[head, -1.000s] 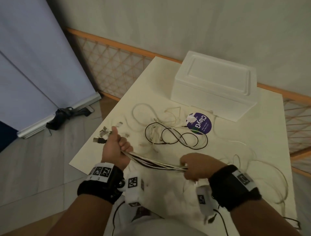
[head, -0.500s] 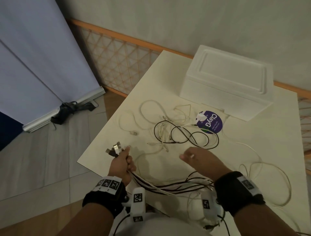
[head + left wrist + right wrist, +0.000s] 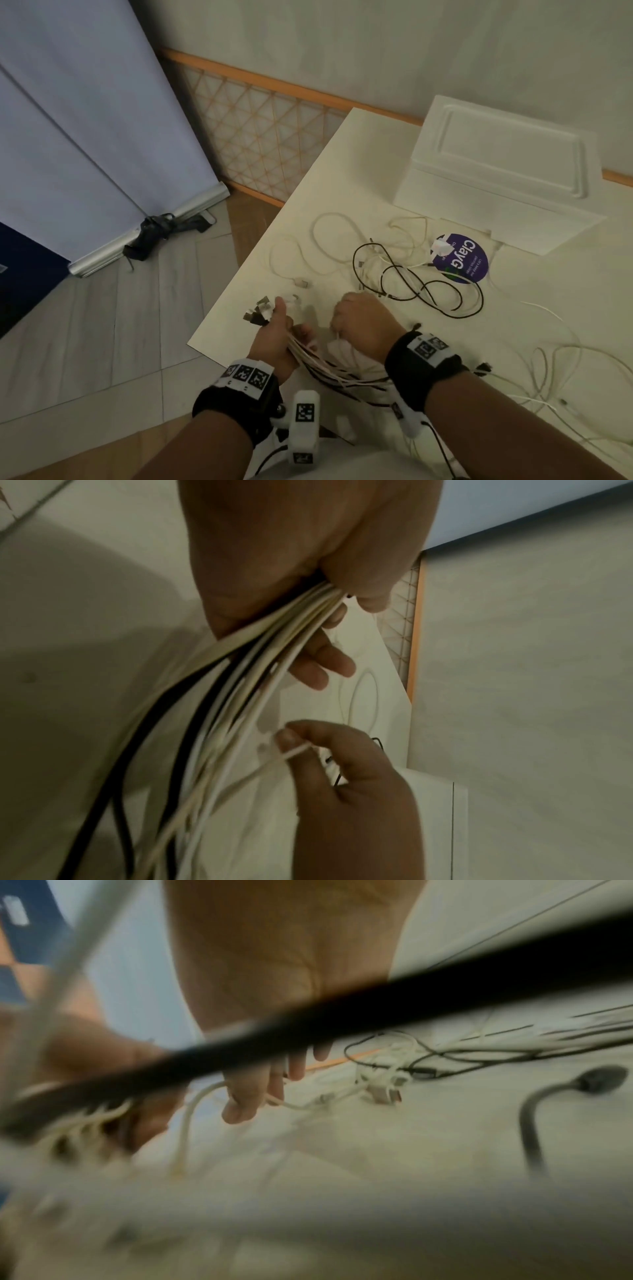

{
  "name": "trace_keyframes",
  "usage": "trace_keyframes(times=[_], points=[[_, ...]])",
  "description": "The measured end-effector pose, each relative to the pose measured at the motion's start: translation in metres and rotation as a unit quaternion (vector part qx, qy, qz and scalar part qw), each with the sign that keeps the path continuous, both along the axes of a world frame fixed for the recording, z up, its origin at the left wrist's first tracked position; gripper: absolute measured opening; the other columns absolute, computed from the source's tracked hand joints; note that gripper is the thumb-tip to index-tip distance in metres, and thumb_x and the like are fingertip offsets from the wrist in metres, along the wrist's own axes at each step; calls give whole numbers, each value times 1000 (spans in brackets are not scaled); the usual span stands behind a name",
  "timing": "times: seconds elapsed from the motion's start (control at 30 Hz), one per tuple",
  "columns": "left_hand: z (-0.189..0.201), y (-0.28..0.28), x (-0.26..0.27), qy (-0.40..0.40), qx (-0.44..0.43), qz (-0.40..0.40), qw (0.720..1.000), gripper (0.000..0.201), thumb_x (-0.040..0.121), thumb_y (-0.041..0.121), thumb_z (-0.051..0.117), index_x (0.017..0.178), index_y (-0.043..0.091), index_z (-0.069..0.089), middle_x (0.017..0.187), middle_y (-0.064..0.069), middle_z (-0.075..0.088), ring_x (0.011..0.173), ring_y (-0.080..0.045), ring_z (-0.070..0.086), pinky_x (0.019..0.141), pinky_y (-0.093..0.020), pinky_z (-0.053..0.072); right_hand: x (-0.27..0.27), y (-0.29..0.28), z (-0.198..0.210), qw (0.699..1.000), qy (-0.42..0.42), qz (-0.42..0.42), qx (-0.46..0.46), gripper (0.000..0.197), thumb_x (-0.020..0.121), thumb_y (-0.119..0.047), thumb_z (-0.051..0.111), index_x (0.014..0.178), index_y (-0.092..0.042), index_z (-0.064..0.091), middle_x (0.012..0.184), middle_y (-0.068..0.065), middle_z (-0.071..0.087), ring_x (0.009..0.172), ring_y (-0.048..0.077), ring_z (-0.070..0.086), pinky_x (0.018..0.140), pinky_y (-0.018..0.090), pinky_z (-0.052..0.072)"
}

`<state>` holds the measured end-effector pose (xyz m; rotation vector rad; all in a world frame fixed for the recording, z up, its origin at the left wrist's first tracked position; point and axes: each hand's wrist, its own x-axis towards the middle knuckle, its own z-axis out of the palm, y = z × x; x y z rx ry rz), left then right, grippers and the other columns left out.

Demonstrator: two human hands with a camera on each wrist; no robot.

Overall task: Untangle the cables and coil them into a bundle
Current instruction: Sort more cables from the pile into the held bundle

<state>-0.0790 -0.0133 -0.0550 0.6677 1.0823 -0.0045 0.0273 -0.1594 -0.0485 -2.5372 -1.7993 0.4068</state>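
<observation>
— Where are the cables?
— The left hand (image 3: pixel 274 337) grips a bundle of cables (image 3: pixel 329 368) at the counter's (image 3: pixel 342 164) near edge.
— And the right hand (image 3: pixel 363 325)?
— It pinches one white cable (image 3: pixel 260 769).

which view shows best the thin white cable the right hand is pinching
The left wrist view: the right hand pinches the white cable sharply, apart from the bundle in the left hand. The head view hides the pinch behind the knuckles; the right wrist view is blurred and crossed by a black cable.
</observation>
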Motion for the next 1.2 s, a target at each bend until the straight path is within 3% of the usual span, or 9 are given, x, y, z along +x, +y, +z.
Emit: trace_keyframes(times=[0.1, 0.27, 0.43, 0.63, 0.8, 0.93, 1.0, 1.1, 1.2], points=[[0, 6, 7, -26, -19, -22, 999, 53, 88, 57, 52, 56, 17, 42, 49, -1, 34, 43, -18, 42, 59, -33, 46, 19, 2, 15, 993, 30, -103, 55, 12, 82, -29, 65, 82, -21, 74, 75, 5, 67, 76, 26, 62, 66, 35, 48], [1, 6, 22, -100, -35, -38, 994, 26, 90, 12, 58, 68, 18, 45, 48, 5, 31, 38, -9, 34, 46, -26, 37, 33, -3, 40, 927, 137, -310, 160, 31, 99, -34, 45, 91, -11, 64, 89, 5, 66, 86, 21, 59, 74, 32, 42], [9, -1, 42, -149, -16, -37, 988, 29, 79, 4, 61, 62, 19, 43, 49, 6, 30, 38, -8, 33, 42, -24, 38, 25, 3, 49, 924, 181, -312, 129, 39, 101, -37, 36, 96, -12, 65, 97, 3, 69, 94, 20, 61, 84, 34, 46], [19, -12, 58, -183, 16, -127, 975, 19, 78, 31, 66, 77, 14, 58, 60, 1, 50, 55, -12, 45, 54, -25, 39, 10, 9, 47, 957, 156, -228, 91, 34, 101, -36, 37, 98, -12, 61, 90, 7, 65, 85, 23, 60, 71, 32, 42], [26, -20, 56, -220, 15, -126, 967, 17, 81, 26, 59, 79, 9, 59, 58, 1, 53, 52, -8, 49, 61, -24, 40, 9, 6, 48, 966, 133, -208, 73, 34, 101, -38, 33, 111, -13, 55, 95, 9, 66, 88, 27, 61, 70, 34, 43], [31, -17, 55, -222, -25, -15, 975, 31, 98, 27, 44, 77, 8, 57, 66, -4, 65, 61, -17, 66, 80, -42, 49, 8, -2, 54, 973, 63, -212, 61, 32, 98, -43, 40, 95, -17, 59, 97, 5, 66, 94, 25, 60, 72, 33, 33], [32, -1, 56, -224, -45, 64, 972, 33, 101, 30, 42, 73, 14, 50, 52, 2, 54, 58, -16, 64, 82, -46, 51, 17, -13, 58, 974, 2, -223, 33, 29, 97, -43, 41, 89, -21, 59, 96, 1, 68, 94, 21, 61, 81, 34, 31], [34, 26, 51, -228, -40, 102, 968, 37, 101, 30, 41, 66, 19, 40, 43, 7, 30, 37, -8, 38, 54, -26, 50, 29, -35, 52, 966, -30, -251, 57, 21, 89, -37, 56, 80, -21, 66, 88, -1, 67, 89, 20, 62, 90, 38, 37], [40, 41, 43, -221, -8, 84, 972, 34, 94, 28, 54, 62, 23, 44, 44, 9, 23, 34, -5, 22, 34, -17, 24, 36, -53, 38, 942, -44, -319, 99, 5, 72, -18, 75, 73, -14, 72, 103, 12, 65, 93, 33, 63, 83, 40, 49]])
